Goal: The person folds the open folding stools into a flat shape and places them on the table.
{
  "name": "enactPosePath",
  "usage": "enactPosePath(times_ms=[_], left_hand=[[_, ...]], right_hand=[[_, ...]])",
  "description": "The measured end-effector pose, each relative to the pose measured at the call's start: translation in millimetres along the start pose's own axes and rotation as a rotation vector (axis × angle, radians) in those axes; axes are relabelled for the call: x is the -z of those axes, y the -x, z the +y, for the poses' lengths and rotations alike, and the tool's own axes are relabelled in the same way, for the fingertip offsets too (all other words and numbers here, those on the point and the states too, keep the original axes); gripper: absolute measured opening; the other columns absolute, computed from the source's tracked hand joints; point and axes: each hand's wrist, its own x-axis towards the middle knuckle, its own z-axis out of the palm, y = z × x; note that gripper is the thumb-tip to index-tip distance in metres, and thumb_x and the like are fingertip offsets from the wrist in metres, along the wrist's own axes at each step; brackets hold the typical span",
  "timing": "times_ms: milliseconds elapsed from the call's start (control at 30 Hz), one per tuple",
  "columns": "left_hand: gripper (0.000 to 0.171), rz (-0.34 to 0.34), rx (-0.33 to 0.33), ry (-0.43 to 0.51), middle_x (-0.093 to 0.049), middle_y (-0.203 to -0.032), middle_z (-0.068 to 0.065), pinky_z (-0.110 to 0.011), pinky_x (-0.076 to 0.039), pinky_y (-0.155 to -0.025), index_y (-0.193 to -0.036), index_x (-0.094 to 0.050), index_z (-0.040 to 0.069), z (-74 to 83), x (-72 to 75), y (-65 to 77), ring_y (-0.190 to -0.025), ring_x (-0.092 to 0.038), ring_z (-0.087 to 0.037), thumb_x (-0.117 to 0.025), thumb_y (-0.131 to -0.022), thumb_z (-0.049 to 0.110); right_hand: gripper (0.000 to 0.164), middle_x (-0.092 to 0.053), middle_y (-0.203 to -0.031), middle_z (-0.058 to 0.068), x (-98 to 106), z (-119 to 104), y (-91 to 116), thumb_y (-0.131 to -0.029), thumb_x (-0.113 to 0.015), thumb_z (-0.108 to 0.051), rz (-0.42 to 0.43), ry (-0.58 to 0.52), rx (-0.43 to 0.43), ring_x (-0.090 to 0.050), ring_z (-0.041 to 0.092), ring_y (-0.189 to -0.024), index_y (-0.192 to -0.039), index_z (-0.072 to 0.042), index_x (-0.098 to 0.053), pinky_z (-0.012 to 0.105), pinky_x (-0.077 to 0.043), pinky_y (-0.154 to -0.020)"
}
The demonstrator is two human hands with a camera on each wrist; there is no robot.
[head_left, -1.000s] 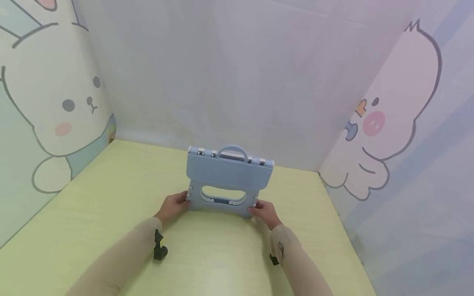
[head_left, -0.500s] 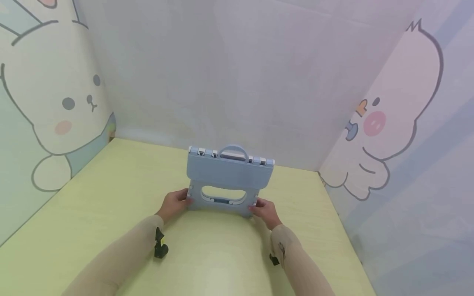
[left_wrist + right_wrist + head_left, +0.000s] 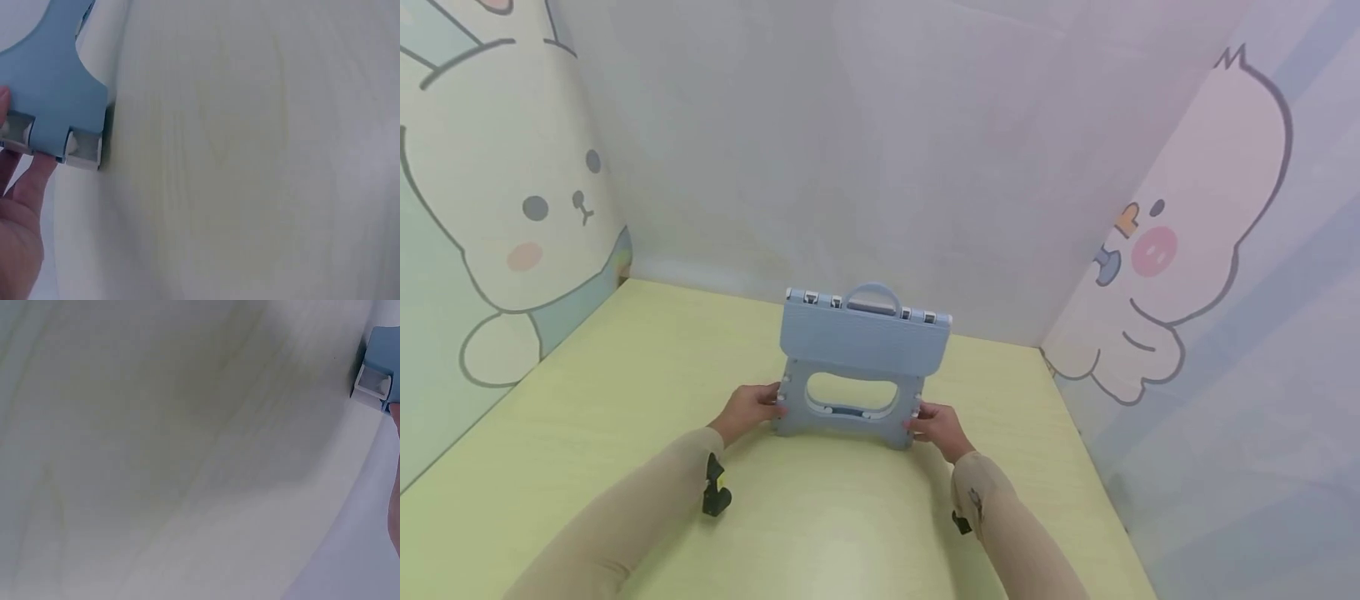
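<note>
- The left hand (image 3: 747, 412) is clamping one side edge of the blue folding stool (image 3: 863, 340), its thumb pressing the near face.
- The right hand (image 3: 943, 427) is pinching the opposite edge.
- The stool is standing between both hands on the yellow table (image 3: 820, 517), its carry handle (image 3: 872, 287) arching on top.
- Beige sleeves (image 3: 625, 521) are covering both forearms.

The stool (image 3: 861, 337) stands on the bench (image 3: 820, 517), handle (image 3: 872, 288) uppermost, fingers of the left hand (image 3: 747, 412) at its left edge, those of the right hand (image 3: 942, 427) at its right. Behind rises the back wall (image 3: 880, 150); left, a rabbit picture (image 3: 542, 167); right, a bird picture (image 3: 1210, 167).
</note>
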Motion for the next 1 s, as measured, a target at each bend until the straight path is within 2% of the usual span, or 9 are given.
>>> enactPosePath(times_ms=[267,367,633,1000], left_hand=[[0.063,-0.019,0.063,0.017,-0.056,-0.125,-0.028,-0.045,-0.051,-0.088,-0.134,-0.046,-0.008,1.8,0.3,0.7,-0.114,-0.056,-0.041,-0.075,-0.083,0.015],[0.062,-0.024,0.049,0.015,-0.056,-0.125,-0.029,-0.045,-0.051,-0.088,-0.133,-0.046,-0.009,4.5,0.4,1.6,-0.114,-0.056,-0.042,-0.075,-0.083,0.013],[0.059,-0.021,0.011,-0.038,-0.058,-0.121,-0.028,-0.046,-0.051,-0.088,-0.131,-0.048,-0.009,5.5,0.2,2.7,-0.11,-0.059,-0.041,-0.075,-0.083,0.013],[0.06,-0.019,0.013,-0.058,-0.059,-0.12,-0.028,-0.045,-0.051,-0.088,-0.132,-0.048,-0.009,4.3,-0.3,3.3,-0.108,-0.06,-0.04,-0.074,-0.083,0.014]], right_hand=[[0.035,-0.067,-0.103,0.028,-2,-17,11,-0.083,-0.066,0.007,-0.047,0.034,0.016,-0.066,0.029,-0.092,-0.116,0.016,-0.059,0.042,-0.056,-0.077],[0.036,-0.066,-0.102,0.029,-2,-23,14,-0.083,-0.066,0.008,-0.058,0.05,0.026,-0.067,0.031,-0.092,-0.117,0.017,-0.057,0.042,-0.056,-0.078],[0.042,-0.067,-0.101,0.027,3,-4,1,-0.083,-0.068,0.005,-0.055,0.03,0.0,-0.067,0.027,-0.09,-0.121,0.015,-0.055,0.042,-0.056,-0.078],[0.041,-0.067,-0.101,0.027,3,-1,-1,-0.081,-0.069,0.006,-0.048,0.03,0.006,-0.067,0.028,-0.089,-0.119,0.016,-0.057,0.041,-0.056,-0.077]])
